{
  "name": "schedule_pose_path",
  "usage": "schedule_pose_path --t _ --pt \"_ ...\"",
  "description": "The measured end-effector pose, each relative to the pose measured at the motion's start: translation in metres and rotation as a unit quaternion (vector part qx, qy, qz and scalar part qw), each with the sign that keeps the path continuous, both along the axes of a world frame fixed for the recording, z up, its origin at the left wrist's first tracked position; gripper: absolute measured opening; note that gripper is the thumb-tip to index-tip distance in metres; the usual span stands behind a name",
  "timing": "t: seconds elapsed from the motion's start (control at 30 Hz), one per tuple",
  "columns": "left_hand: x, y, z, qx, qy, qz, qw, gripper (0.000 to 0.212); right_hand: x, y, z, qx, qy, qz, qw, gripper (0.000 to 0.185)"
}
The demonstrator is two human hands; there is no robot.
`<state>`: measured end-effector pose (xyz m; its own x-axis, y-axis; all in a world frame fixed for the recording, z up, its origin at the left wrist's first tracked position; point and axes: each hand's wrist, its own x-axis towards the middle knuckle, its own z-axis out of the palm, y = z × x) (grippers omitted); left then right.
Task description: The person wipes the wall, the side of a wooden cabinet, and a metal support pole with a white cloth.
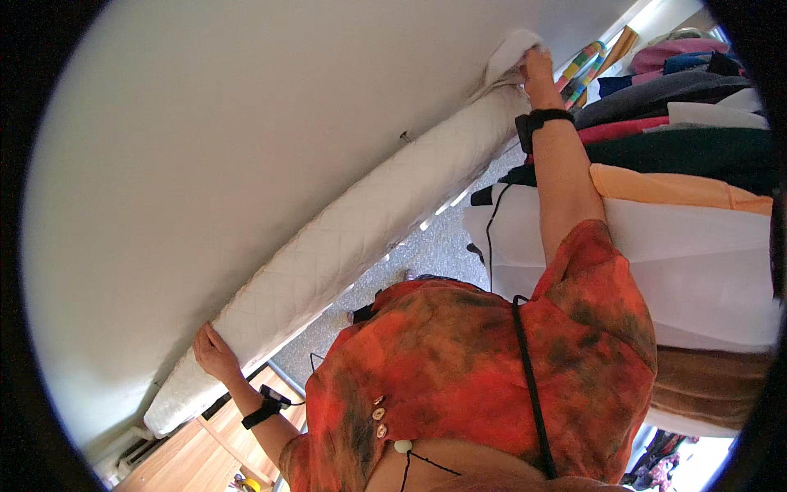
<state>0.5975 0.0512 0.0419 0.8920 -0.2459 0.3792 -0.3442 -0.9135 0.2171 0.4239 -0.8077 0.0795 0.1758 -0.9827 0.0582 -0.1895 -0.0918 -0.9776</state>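
Note:
A long white quilted mattress or pad (344,230) stands on edge against the pale wall, running from lower left to upper right. Near its lower left end, my left hand (215,355) rests on the top edge, fingers bent over it. At the far upper right end, my right hand (536,71) grips a bunched fold of white cloth (513,54). Whether that cloth is part of the quilted cover cannot be told. Each wrist wears a black strap with a small device.
Wooden furniture (190,458) stands below the left end. Garments (682,147) hang closely along the right, touching or near my right arm. A nail or hook (404,137) sticks out of the wall. Speckled floor (430,252) shows between.

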Motion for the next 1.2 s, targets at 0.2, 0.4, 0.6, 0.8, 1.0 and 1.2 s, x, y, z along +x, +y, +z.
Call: schedule_pose_path --t 0.2,0.4,0.6,0.8,1.0,1.2 --pt "0.001 -0.004 0.002 -0.012 0.006 0.002 1.0 0.032 0.024 -0.018 -0.015 0.202 -0.344 -0.104 0.911 0.031" --pt "0.001 0.011 -0.006 -0.008 0.018 0.025 0.999 0.032 0.046 0.084 0.003 0.136 -0.275 -0.027 0.951 0.033" --pt "-0.005 0.011 0.005 -0.008 -0.014 0.022 1.0 0.034 0.027 -0.042 -0.038 0.304 -0.373 0.078 0.873 0.038" --pt "-0.003 0.002 0.006 -0.008 0.008 0.036 0.999 0.034 0.047 -0.109 0.104 -0.076 -0.346 -0.044 0.934 0.038" --pt "0.0 -0.001 0.0 -0.033 -0.022 0.007 0.999 0.034 0.056 0.056 0.361 -0.534 -0.295 0.044 0.791 0.037" --pt "-0.002 0.003 0.0 -0.015 -0.002 0.025 1.0 0.032 0.062 0.025 0.368 -0.575 -0.255 0.036 0.777 0.044"
